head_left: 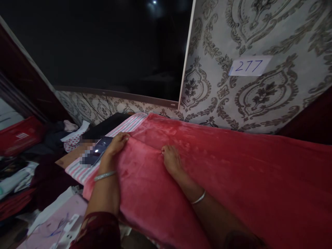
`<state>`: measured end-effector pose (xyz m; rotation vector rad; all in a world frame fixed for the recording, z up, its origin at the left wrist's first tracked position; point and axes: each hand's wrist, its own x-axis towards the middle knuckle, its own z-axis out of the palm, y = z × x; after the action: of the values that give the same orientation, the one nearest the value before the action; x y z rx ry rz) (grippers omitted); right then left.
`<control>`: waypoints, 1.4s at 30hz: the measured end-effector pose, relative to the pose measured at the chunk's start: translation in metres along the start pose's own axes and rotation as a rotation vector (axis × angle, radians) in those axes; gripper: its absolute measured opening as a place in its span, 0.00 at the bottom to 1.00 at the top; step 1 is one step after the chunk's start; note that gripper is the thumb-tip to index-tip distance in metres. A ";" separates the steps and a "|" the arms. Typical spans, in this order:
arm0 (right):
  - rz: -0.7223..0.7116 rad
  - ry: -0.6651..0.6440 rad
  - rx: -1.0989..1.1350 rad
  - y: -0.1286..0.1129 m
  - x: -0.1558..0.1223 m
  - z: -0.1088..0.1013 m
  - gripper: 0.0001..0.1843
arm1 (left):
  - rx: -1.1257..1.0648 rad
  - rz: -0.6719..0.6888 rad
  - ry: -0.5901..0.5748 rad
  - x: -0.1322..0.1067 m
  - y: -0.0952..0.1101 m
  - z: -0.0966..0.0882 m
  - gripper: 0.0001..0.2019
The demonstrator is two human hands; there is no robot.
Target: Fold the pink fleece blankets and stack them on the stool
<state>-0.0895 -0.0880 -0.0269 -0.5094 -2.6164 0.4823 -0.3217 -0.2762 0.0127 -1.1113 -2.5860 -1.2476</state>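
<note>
Red fleece blanket [207, 180] is pinched at a fold by the left hand [114, 149] and the right hand [171, 159], fingers closed on it; it is spread over a striped sheet [83, 169], and a smartphone [100, 150] is seen just beside the left hand.

Silver bangles [105, 175] and a maroon patterned sleeve [95, 230].

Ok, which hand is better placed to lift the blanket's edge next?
Probably the left hand: its fingers are at the corner of the pink fleece blanket, beside the striped sheet. The right hand sits further in, on the fold.
</note>
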 end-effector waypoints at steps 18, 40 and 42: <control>-0.073 0.016 0.031 0.004 0.005 -0.001 0.14 | 0.096 0.436 -0.279 -0.022 0.094 0.066 0.14; -0.030 0.058 -0.090 0.141 -0.087 -0.106 0.11 | 0.068 0.552 -0.366 -0.009 0.094 0.074 0.12; -0.009 0.101 -0.078 0.175 -0.115 -0.119 0.15 | 0.126 0.597 -0.317 -0.011 0.103 0.066 0.11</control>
<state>0.1104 0.0463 -0.0362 -0.5325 -2.5474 0.3437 -0.2324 -0.1937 0.0323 -1.9804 -2.1905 -0.8104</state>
